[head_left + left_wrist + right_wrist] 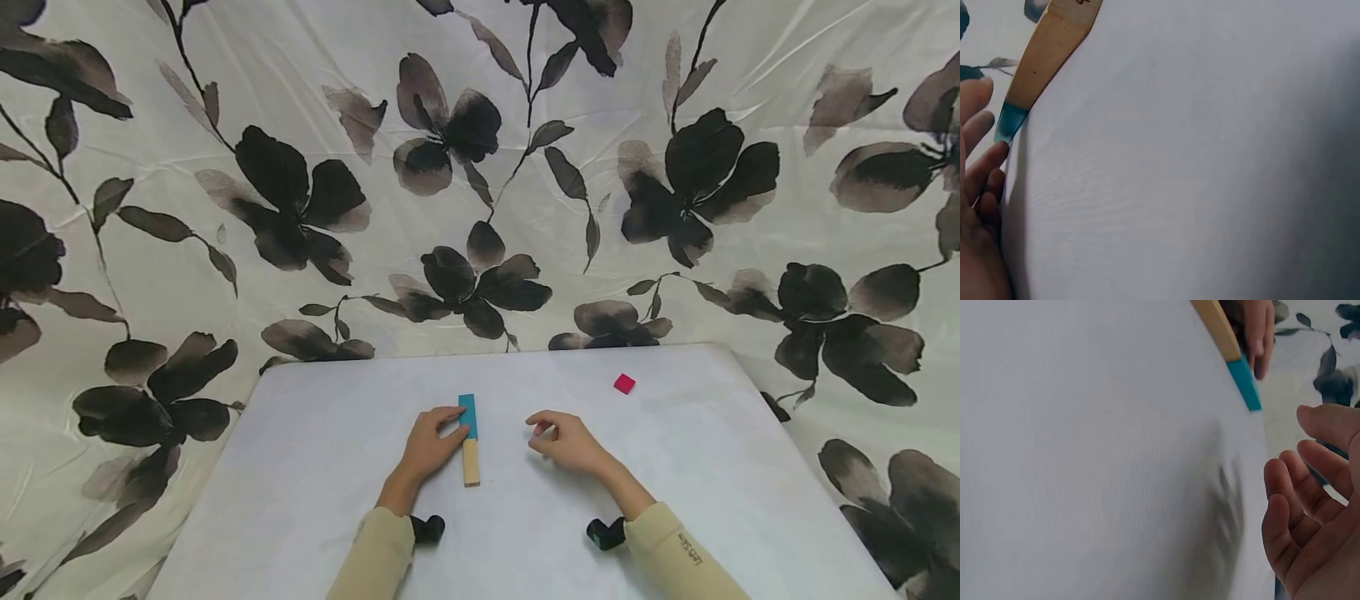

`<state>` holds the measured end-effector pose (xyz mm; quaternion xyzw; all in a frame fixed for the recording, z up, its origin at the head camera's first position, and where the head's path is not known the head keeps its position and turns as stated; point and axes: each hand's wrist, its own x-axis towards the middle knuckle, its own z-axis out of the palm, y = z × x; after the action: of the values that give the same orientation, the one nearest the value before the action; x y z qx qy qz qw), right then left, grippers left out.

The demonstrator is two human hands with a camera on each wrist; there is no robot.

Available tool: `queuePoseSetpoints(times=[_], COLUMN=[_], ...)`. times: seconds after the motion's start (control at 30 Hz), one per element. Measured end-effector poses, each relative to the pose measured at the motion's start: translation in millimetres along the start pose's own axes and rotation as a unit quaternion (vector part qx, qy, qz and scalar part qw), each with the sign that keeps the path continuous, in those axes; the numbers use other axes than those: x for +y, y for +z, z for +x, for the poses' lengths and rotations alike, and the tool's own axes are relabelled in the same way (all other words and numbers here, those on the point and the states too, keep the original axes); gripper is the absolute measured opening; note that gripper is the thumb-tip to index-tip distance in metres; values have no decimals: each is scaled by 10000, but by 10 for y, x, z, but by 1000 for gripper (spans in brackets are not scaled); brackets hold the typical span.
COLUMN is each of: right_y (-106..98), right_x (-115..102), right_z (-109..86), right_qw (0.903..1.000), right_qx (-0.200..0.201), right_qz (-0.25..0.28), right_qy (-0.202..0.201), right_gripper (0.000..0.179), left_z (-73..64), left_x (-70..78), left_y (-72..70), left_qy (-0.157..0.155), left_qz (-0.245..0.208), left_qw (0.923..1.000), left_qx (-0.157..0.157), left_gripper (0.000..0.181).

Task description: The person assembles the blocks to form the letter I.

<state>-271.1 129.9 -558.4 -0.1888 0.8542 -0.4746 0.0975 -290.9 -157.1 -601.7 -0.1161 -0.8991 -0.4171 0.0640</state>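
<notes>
A long, narrow wooden stick lies on the white table, its near part bare wood and its far part blue. My left hand is at the left side of the blue part, thumb and forefinger spread and their tips right at its edge. From the left wrist, the fingers look loosely bent beside the blue end. To the right of the stick, my right hand hovers over the table with relaxed fingers and holds nothing. Its spread fingers cast a shadow in the right wrist view.
A small red block lies toward the table's far right. The white table ends at a far edge, with a floral curtain behind it. A black wrist camera sits at the left cuff, another at the right.
</notes>
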Motion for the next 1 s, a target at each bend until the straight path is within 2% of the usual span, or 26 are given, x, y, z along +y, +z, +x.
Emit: queuePoseSetpoints(times=[0.23,0.33,0.43,0.53,0.67,0.73,0.83,0.9,1.0], right_y=[-344,-467,-595,-714,-850,-913,-997,-1035,-1070], right_x=[157,203,256,341,478,549,627,662,686], right_z=[-109,-141,-156,-145,-110,-90,-59,-32,-2], right_qw=[9984,9963,9914,9830,9719,9640,9508,9453,9418], right_qx=[447,666,1072,1558,2059,2385,2844,2991,3005], right_qz=[3,-99,-257,-408,-510,-536,-533,-556,-633], right_qy=[360,544,709,886,1019,1046,1105,1173,1372], right_gripper=[31,31,29,28,27,26,25,25,28], left_z=[50,32,1,-30,-60,-60,-39,-28,-26], left_x=[55,66,59,39,25,26,27,28,17], left_y=[7,-9,-11,1,16,17,8,-15,-48], left_qy=[-229,-195,-95,-40,-173,-206,-76,-39,14], left_qz=[-148,-143,-50,-7,-97,-102,-77,-65,-10], left_qw=[9981,9975,9972,9968,9964,9959,9959,9964,9974], left_qx=[-545,-670,-743,-793,-821,-877,-900,-843,-726], left_gripper=[56,62,66,68,68,70,71,71,71])
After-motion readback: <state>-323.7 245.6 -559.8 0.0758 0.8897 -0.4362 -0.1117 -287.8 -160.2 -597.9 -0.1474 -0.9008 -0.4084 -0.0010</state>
